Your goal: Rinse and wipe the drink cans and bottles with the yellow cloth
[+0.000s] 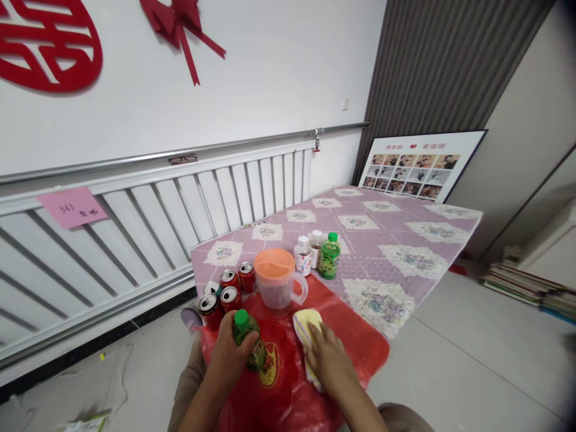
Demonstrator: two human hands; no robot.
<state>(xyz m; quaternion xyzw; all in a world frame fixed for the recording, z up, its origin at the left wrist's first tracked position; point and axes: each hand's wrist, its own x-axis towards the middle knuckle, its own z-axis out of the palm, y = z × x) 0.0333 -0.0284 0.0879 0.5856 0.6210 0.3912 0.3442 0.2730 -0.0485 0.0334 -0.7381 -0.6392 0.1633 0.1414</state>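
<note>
My left hand (pixel 229 348) is wrapped round a green plastic bottle (pixel 255 351) with a green cap, above a red plastic sheet (pixel 346 321). My right hand (pixel 330 358) presses down on a folded yellow cloth (pixel 307 320), its fingers bent over the cloth. Between and beyond the hands stands a clear plastic pitcher (pixel 275 294) with an orange lid. Several opened drink cans (pixel 230 297) cluster left of the pitcher. To its right are two white-capped bottles (pixel 303 257) and another green bottle (pixel 330 258), all upright.
A purple floral tablecloth (pixel 355 240) covers the table. Behind runs a white radiator (pixel 211 195) with a pink note (pixel 72 207) on it. A framed photo board (pixel 416 162) leans at the back right. Stacked books (pixel 513 282) lie on the floor at right.
</note>
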